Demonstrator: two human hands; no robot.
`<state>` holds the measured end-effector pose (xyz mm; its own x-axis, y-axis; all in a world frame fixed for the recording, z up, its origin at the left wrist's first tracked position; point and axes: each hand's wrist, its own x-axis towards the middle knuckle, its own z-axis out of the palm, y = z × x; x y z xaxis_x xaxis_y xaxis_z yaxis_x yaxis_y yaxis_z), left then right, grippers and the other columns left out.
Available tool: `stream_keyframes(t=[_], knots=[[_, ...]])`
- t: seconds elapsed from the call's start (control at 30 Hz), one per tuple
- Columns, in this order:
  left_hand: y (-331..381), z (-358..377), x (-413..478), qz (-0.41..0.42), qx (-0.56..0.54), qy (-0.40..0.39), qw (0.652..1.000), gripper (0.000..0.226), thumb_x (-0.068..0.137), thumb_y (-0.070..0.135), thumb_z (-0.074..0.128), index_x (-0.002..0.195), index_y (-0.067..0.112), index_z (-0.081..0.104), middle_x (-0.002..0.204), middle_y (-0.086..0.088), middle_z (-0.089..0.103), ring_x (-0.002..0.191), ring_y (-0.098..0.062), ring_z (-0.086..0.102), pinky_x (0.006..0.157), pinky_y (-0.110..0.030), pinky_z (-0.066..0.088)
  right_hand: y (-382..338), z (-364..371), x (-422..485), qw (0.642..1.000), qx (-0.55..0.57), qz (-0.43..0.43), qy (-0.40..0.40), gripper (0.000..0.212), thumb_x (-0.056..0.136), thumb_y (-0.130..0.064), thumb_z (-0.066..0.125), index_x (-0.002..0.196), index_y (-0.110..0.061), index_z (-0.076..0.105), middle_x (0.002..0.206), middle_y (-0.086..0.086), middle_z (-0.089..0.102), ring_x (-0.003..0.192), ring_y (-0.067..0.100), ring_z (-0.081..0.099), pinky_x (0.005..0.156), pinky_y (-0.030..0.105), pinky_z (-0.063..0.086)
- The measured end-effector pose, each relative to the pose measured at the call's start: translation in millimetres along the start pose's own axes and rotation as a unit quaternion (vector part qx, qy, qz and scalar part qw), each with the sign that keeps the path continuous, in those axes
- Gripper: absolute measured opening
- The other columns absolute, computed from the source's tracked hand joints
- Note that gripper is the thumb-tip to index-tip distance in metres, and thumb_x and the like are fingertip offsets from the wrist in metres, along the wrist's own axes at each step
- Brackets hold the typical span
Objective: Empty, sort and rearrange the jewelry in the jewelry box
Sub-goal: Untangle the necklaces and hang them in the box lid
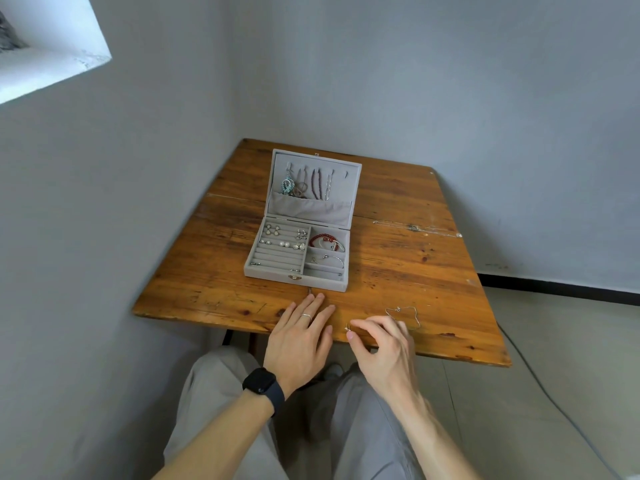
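Observation:
An open grey jewelry box (266, 273) stands mid-table. Necklaces (313, 183) hang inside its raised lid. Earrings (284, 239) fill the left ring rows, and a red bead bracelet (322, 238) and silver bangles (332, 259) lie in the right compartments. My left hand (301, 336) rests flat on the table's near edge, fingers straight. Just to its right, my right hand (381, 344) pinches a small earring (347, 328) between thumb and forefinger at the table surface. A thin silver chain (403, 311) lies beside that hand.
The wooden table (415, 278) sits in a corner between grey walls. Another fine chain (419, 229) stretches along the table's right side. A cable (540, 379) runs over the floor at right. My knees are under the table's near edge.

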<state>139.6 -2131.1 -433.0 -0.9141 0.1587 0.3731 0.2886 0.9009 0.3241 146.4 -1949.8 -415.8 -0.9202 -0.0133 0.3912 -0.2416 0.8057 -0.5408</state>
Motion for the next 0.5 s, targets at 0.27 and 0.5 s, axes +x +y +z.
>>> stream_keyframes(t=[0.27, 0.5], knots=[[0.5, 0.3, 0.4, -0.005, 0.001, -0.003, 1.000, 0.044, 0.100, 0.041, 0.040, 0.135, 0.025, 0.062, 0.146, 0.001, 0.054, 0.139, -0.017, 0.046, 0.119, -0.038, 0.027, -0.7, 6.4, -2.1, 0.999, 0.028, 0.015, 0.017, 0.007, 0.087, -0.022, 0.077, 0.093, -0.024, 0.078, 0.097, -0.011, 0.067, 0.091, 0.015, 0.056, 0.080, 0.038, 0.047], [4.4, -7.7, 7.6, -0.030, -0.057, -0.023, 0.998, 0.033, 0.096, 0.040, 0.055, 0.126, 0.030, 0.066, 0.144, 0.000, 0.055, 0.141, -0.019, 0.042, 0.120, -0.040, 0.022, 11.2, 0.5, -3.5, 0.991, 0.121, 0.049, 0.013, 0.008, 0.092, -0.015, 0.070, 0.091, -0.022, 0.071, 0.092, -0.018, 0.069, 0.092, 0.008, 0.058, 0.081, 0.027, 0.045]])
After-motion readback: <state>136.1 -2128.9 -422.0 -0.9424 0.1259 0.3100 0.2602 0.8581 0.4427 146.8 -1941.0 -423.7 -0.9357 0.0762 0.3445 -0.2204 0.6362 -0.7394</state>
